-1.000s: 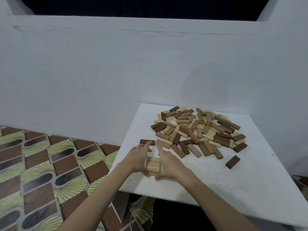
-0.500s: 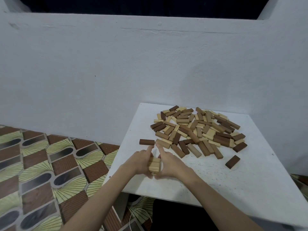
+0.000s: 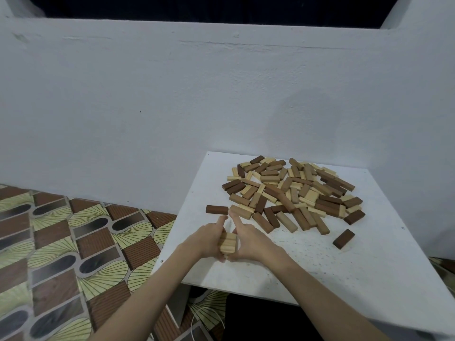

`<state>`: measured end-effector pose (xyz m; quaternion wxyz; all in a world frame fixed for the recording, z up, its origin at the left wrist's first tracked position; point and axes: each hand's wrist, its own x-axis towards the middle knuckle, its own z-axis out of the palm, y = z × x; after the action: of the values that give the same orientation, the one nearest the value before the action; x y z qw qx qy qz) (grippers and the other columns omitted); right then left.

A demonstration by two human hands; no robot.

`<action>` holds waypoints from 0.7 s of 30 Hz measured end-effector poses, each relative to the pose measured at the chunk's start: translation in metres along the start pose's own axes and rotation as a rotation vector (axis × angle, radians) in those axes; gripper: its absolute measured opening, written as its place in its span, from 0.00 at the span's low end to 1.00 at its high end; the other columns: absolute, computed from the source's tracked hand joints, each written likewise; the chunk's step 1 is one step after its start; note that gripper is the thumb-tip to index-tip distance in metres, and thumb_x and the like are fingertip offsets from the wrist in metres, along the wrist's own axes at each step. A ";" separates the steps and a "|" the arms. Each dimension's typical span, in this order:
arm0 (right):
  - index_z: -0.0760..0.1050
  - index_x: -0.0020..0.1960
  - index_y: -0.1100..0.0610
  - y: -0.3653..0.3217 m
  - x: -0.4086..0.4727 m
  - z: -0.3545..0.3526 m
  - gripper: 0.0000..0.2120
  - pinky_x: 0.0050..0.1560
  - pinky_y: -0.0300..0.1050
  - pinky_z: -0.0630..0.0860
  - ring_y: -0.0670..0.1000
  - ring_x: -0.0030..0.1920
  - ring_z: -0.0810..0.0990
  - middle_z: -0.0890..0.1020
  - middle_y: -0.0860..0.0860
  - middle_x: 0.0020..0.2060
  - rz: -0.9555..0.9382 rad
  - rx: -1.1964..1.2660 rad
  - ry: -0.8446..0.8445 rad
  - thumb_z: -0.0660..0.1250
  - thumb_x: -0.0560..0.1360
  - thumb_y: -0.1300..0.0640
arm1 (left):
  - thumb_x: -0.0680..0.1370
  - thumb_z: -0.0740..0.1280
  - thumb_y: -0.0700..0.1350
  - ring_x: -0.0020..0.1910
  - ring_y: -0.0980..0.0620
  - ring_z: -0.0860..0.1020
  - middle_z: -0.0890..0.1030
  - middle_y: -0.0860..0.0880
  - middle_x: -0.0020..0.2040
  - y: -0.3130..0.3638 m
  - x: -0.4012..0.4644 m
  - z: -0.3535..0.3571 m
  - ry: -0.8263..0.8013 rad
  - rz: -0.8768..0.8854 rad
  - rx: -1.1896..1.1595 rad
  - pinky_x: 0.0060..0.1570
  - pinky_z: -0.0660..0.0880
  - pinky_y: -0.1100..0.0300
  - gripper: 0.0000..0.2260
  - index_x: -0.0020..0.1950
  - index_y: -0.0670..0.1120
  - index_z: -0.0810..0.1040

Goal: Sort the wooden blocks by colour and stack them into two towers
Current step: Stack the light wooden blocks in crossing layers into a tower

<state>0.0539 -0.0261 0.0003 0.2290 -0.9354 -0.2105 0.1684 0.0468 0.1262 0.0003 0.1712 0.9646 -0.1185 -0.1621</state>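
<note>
Two hands flank a small stack of pale blocks [image 3: 228,243] at the near left of the white worktop [image 3: 344,262]. Left hand [image 3: 209,238] presses its left side, right hand [image 3: 248,239] its right, fingers fairly straight, forefingers pointing away; stack squeezed between them. Layer count unclear, probably two. Just beyond the fingertips, a lone dark block [image 3: 217,209]. Mixed pile of pale and dark blocks [image 3: 293,190] further back right. One dark block [image 3: 343,239] lies apart, right.
</note>
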 end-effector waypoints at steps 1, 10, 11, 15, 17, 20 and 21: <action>0.37 0.77 0.45 -0.001 -0.001 0.000 0.58 0.49 0.55 0.78 0.55 0.47 0.79 0.79 0.54 0.47 0.002 -0.001 -0.002 0.76 0.63 0.51 | 0.64 0.79 0.43 0.59 0.44 0.75 0.78 0.43 0.59 0.000 0.000 0.000 0.003 0.003 0.001 0.58 0.72 0.52 0.50 0.75 0.44 0.49; 0.37 0.77 0.47 -0.005 -0.004 -0.002 0.57 0.49 0.55 0.77 0.56 0.47 0.79 0.79 0.55 0.48 0.008 -0.065 -0.002 0.76 0.64 0.52 | 0.64 0.79 0.47 0.59 0.44 0.74 0.76 0.44 0.59 -0.001 -0.003 -0.001 0.023 0.008 0.102 0.59 0.70 0.53 0.50 0.75 0.45 0.49; 0.37 0.77 0.47 -0.006 -0.005 -0.002 0.57 0.49 0.55 0.77 0.56 0.48 0.79 0.79 0.56 0.48 0.012 -0.063 -0.004 0.76 0.64 0.52 | 0.64 0.79 0.46 0.59 0.44 0.74 0.76 0.44 0.59 -0.001 -0.004 -0.002 0.021 0.007 0.095 0.59 0.70 0.53 0.50 0.75 0.45 0.49; 0.37 0.77 0.47 -0.010 -0.007 -0.003 0.57 0.49 0.54 0.77 0.56 0.47 0.79 0.79 0.55 0.48 0.021 -0.056 -0.006 0.76 0.64 0.52 | 0.64 0.79 0.46 0.58 0.44 0.74 0.76 0.43 0.58 -0.002 -0.003 -0.001 0.008 -0.003 0.071 0.58 0.71 0.52 0.50 0.75 0.45 0.49; 0.37 0.77 0.47 -0.010 -0.007 -0.004 0.57 0.49 0.54 0.77 0.56 0.47 0.79 0.79 0.55 0.49 0.032 -0.037 -0.019 0.76 0.64 0.52 | 0.64 0.79 0.45 0.59 0.44 0.74 0.76 0.44 0.59 -0.003 -0.003 0.000 -0.006 -0.009 0.052 0.59 0.70 0.52 0.51 0.76 0.46 0.48; 0.37 0.77 0.48 -0.010 -0.012 -0.008 0.57 0.51 0.53 0.77 0.55 0.49 0.78 0.78 0.55 0.49 0.047 0.040 -0.035 0.76 0.64 0.56 | 0.63 0.80 0.45 0.65 0.46 0.70 0.71 0.44 0.66 -0.001 -0.008 -0.007 -0.040 -0.023 -0.031 0.64 0.68 0.52 0.54 0.77 0.46 0.46; 0.38 0.77 0.49 -0.011 -0.016 -0.013 0.56 0.52 0.52 0.77 0.55 0.50 0.78 0.78 0.56 0.50 0.054 0.085 -0.041 0.76 0.65 0.57 | 0.62 0.80 0.46 0.68 0.46 0.67 0.67 0.44 0.69 -0.001 -0.011 -0.013 -0.058 -0.037 -0.081 0.66 0.66 0.52 0.55 0.77 0.46 0.45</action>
<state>0.0423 -0.0294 0.0200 0.2594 -0.9265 -0.1824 0.2025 0.0417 0.1341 0.0144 0.2035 0.9537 -0.0988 -0.1980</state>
